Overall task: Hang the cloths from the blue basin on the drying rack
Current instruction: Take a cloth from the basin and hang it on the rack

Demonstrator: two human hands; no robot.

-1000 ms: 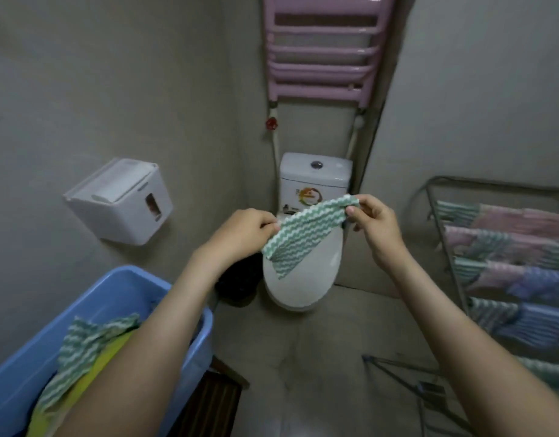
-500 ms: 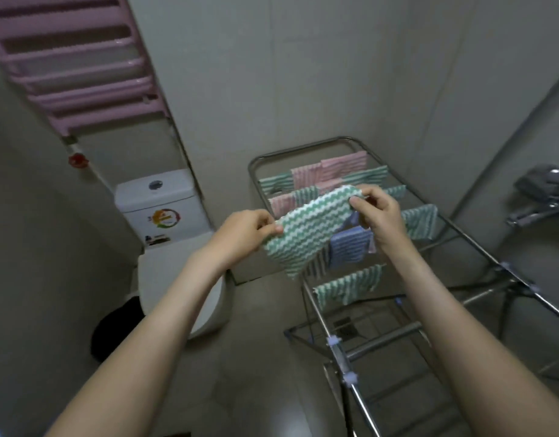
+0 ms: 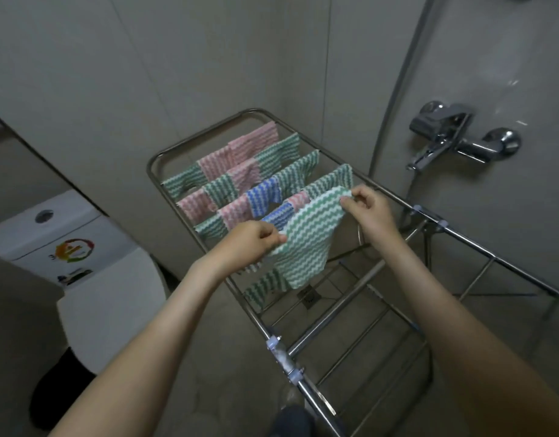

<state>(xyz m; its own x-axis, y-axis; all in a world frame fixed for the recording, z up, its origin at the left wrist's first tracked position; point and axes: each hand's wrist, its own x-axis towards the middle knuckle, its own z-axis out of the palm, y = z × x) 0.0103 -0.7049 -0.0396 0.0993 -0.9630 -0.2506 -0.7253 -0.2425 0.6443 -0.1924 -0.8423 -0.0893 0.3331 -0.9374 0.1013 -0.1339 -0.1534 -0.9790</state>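
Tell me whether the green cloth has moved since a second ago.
Yes: the green cloth went right, from the toilet to over the drying rack.

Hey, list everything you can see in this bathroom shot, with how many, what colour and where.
Drying rack: one, silver metal, centre.
Hung cloths: a dozen or more, green, pink and blue stripes, over the rack's far bars.
Held cloth: one, green and white stripes, above the rack's middle bars.
Toilet: one, white, left.
Tap: one, chrome, right wall.
Floor drain: one, grey, under the rack.
Left hand: one, pinches the held cloth's left corner.
Right hand: one, pinches its right corner.
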